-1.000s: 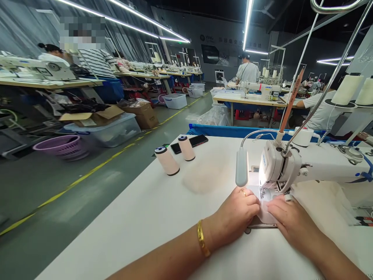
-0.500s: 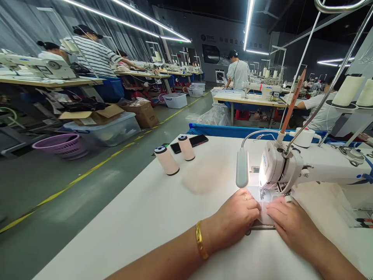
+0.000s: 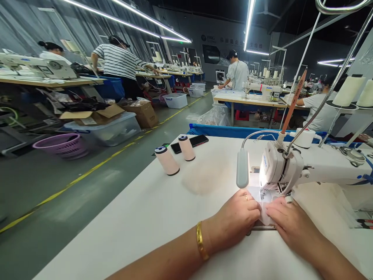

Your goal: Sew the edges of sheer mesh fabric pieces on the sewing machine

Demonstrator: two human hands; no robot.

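Note:
A small piece of thin white fabric lies under the lit needle area of a white sewing machine. My left hand, with a gold bangle at the wrist, has its fingers curled down onto the fabric's left edge. From the other side, my right hand presses its closed fingers on the right edge, just beneath the presser foot. Both sets of fingertips are partly hidden, and the fabric shows between them. A grey lamp head hangs close above my left hand.
Two pale pink thread cones and a black phone occupy the white table's far left. Sheer cloth spreads beneath the machine arm. White thread cones stand at right. Several co-workers, one a person in stripes, are beyond.
The fabric between my hands has shifted and creased slightly, while both hands stay nearly in place. In the background, the striped-shirt person has moved right and leans over a table.

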